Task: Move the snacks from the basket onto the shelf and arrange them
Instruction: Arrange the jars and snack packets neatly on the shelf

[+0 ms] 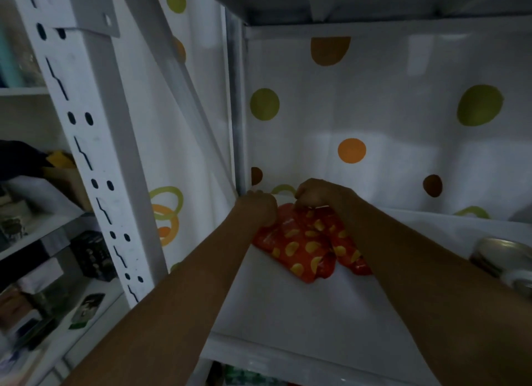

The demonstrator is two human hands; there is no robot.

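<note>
Snack packets [302, 247], red with yellow chip pictures, lie flat on the white shelf [288, 313] toward its back left corner, side by side and touching; I count two, though where they meet is partly covered. Both bare forearms reach in from the bottom of my view, stretched long and nearly straight and drawing closer together toward the packets. The left hand [256, 210] sits over the top left edge of the packets, knuckles up and fingers curled under. They are hidden behind the back of the hand, so I cannot tell whether its grip is clamped on the wrapper. The right hand [322, 197] bends down at the wrist, its grip pinched on the packets' top edge, fingertips pressed into the crinkled wrapper. The two hands are just beside each other, not touching. Behind them hangs the dotted lining [374, 112]. A metal tin [506, 256] stands at the shelf's right edge, well apart from the packets, and a slotted upright [86, 143] rises on the left.
</note>
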